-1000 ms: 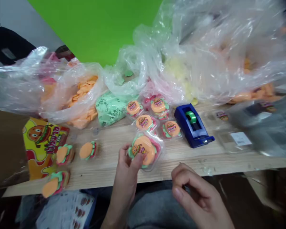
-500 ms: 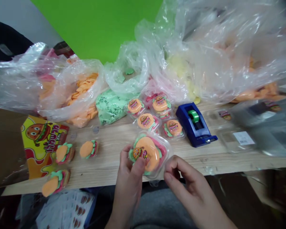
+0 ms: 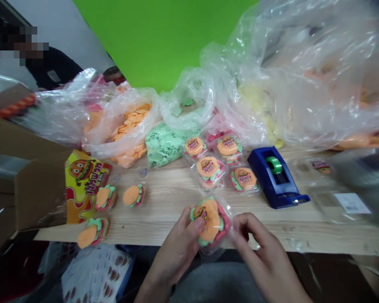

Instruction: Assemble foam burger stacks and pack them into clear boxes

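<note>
A clear plastic clamshell pack (image 3: 213, 223) with a burger-shaped sweet inside is held just over the table's front edge. Its orange bun top carries a printed burger sticker. My left hand (image 3: 185, 240) is closed round the pack's left side, thumb lying on the lid. At the right edge of the pack, my right hand (image 3: 255, 242) is closed in a pinch, thumb and forefinger against the rim. Blur hides whether a strip of tape is between those fingers. Beyond the pack, several finished-looking packs stand in a cluster, including one labelled pack (image 3: 209, 167).
A blue tape dispenser (image 3: 276, 179) with green tape stands right of the cluster. Unlidded burgers (image 3: 134, 195) sit left by a yellow printed card (image 3: 78, 181). Bags of orange pieces (image 3: 129, 126) and green pieces (image 3: 164, 141) line the back. A cardboard box (image 3: 38, 185) is far left.
The view has swung left, so everything sits further right in it. My right hand's fingertips have come in against the pack's right edge, and the pack has tilted a little.
</note>
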The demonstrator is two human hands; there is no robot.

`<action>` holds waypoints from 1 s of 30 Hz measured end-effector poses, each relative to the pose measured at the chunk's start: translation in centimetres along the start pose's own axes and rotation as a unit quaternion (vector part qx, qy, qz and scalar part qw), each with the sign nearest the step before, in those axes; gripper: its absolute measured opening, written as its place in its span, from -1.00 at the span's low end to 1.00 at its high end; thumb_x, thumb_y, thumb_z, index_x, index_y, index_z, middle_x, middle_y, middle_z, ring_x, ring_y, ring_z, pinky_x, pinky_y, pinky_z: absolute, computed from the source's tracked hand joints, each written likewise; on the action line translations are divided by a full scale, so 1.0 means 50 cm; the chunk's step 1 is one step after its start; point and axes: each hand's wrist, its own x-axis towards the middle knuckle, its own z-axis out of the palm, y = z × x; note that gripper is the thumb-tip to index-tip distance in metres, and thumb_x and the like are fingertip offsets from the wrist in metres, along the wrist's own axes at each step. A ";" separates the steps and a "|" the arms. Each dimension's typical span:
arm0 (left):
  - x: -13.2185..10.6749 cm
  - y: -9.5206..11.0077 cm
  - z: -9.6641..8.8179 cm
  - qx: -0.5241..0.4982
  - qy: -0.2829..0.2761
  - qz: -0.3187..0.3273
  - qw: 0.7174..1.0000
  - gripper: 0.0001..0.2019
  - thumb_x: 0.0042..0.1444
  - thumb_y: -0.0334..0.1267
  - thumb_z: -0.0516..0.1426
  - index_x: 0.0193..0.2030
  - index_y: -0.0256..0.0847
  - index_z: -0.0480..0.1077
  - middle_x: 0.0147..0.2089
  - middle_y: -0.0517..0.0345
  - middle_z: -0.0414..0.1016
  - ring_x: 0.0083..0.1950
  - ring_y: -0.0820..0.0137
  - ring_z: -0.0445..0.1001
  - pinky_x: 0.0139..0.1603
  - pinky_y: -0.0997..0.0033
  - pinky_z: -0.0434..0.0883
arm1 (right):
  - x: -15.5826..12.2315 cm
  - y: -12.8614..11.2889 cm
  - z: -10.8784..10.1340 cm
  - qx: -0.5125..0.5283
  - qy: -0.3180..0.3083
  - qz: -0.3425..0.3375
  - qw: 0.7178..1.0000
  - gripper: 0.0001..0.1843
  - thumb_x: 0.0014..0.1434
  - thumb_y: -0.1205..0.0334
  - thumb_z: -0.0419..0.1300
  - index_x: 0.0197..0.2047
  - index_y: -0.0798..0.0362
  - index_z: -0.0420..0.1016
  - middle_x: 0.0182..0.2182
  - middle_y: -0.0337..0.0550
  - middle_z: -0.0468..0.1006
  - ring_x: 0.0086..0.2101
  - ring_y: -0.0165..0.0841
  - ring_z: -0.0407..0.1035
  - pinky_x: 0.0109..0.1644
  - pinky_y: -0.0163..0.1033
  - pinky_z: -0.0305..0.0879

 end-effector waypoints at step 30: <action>-0.094 0.012 -0.187 0.534 0.284 0.165 0.779 -0.10 -0.04 -0.15 0.23 0.31 -0.12 -0.27 0.26 -0.19 0.09 0.26 0.12 0.18 0.22 0.04 0.17 | -0.011 0.079 0.097 0.188 -0.118 0.089 0.971 -0.54 0.22 -0.03 0.05 0.15 -0.10 0.27 -0.09 -0.04 0.52 -0.13 -0.28 0.47 -0.05 -0.18 0.41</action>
